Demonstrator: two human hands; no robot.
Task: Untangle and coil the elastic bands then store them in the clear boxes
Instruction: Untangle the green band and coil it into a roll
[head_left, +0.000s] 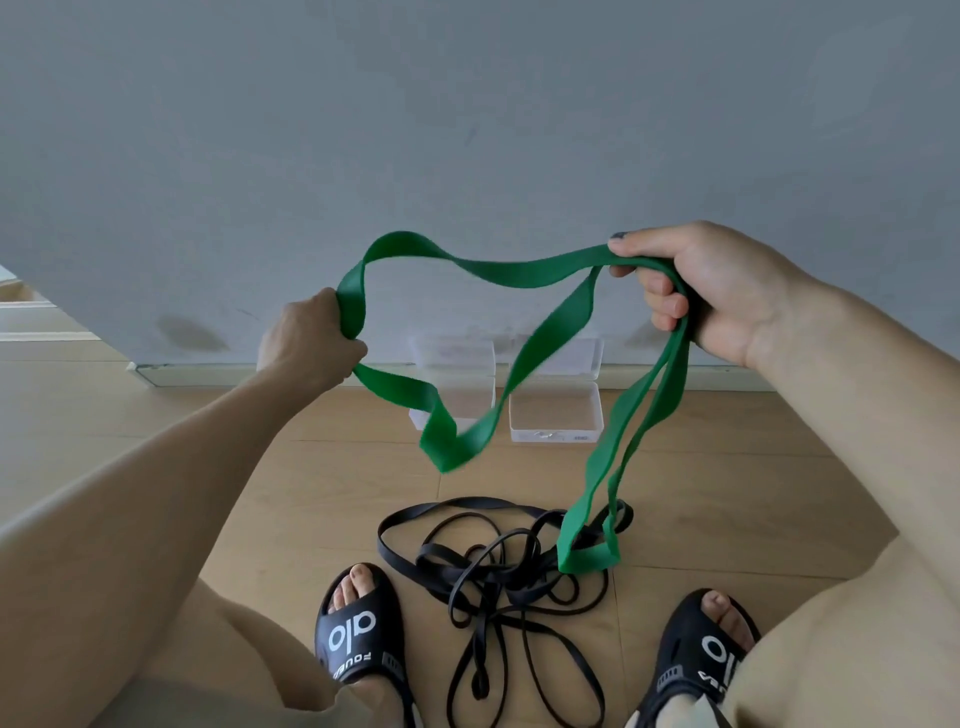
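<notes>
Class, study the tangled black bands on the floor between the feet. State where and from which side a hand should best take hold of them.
Probably the wide outer loop at the far-left edge of the black bands, reached from above. It lies open and apart from the knotted middle, away from the green band hanging at the right.

Hanging green band (540, 332) loops cross before both open clear boxes (556, 415) by the floor's wall edge; tangled black bands (498, 582) fill the floor between the sandals (358, 639).

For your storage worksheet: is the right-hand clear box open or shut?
Open: the right clear box has its lid raised against the wall, tray interior showing.
</notes>
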